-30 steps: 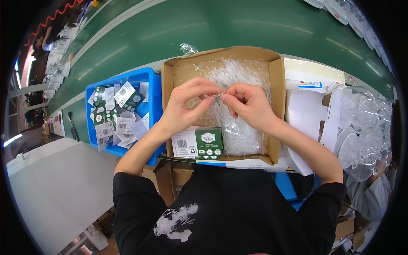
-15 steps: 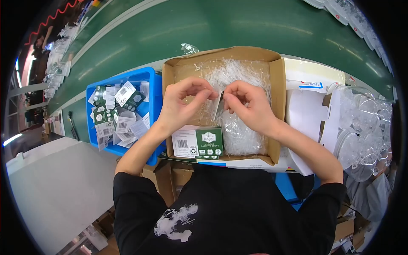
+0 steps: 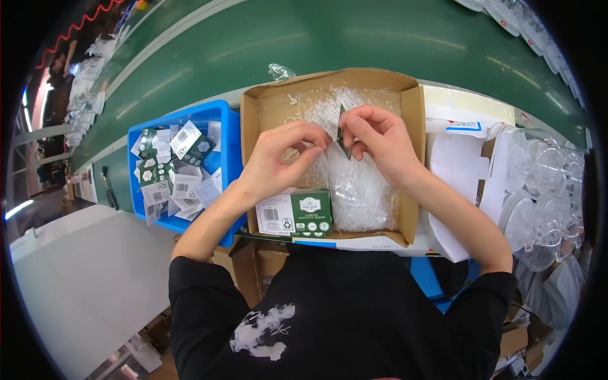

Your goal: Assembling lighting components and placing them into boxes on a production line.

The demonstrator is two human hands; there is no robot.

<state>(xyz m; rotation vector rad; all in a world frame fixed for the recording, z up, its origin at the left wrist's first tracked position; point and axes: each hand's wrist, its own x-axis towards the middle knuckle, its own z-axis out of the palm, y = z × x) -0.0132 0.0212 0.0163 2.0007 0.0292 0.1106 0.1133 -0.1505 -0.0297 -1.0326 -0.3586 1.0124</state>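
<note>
My right hand (image 3: 385,144) pinches a folded green-and-white card tag (image 3: 342,134), held almost edge-on above the cardboard box. Close to the tag's left side, my left hand (image 3: 282,158) has its thumb and forefinger brought together; whatever is between them is too small to make out. Beneath both hands the shallow cardboard box (image 3: 415,136) holds a heap of thin clear plastic strands (image 3: 361,201). At its near left corner lie flat green-and-white card tags (image 3: 310,206) with a barcode side showing.
A blue plastic bin (image 3: 228,126) of similar tags stands left of the box. To the right are white paper sheets (image 3: 453,164) and a pile of clear plastic domes (image 3: 538,183). Beyond runs a green work surface (image 3: 354,44) with a scrap of clear film (image 3: 280,71).
My right hand has moved slightly up and right with the tag, which has turned. My left hand has shifted a little to the right and down, staying beside it.
</note>
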